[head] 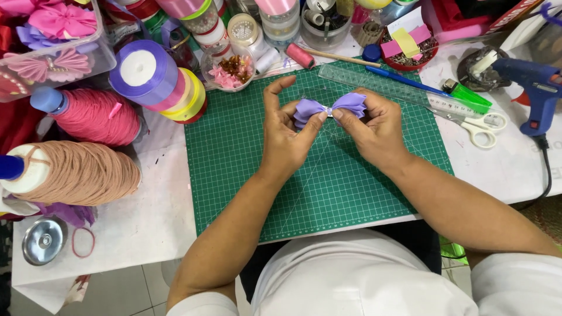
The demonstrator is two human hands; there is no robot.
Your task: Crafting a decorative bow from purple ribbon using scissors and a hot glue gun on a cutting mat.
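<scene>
A purple ribbon bow (329, 107) is held over the green cutting mat (246, 158) by both hands. My left hand (287, 134) pinches its left loop and the middle, with the index finger raised. My right hand (374, 126) grips the right loop, thumb pressing at the bow's centre. Both hands meet at the knot, just above the mat's upper middle.
Ribbon spools (153, 79), pink and tan thread cones (88, 117), and a clear box of ribbon flowers (52, 35) crowd the left. A clear ruler (386, 88), white scissors (480, 126), a green lighter (466, 95) and a blue glue gun (535, 88) lie at the right.
</scene>
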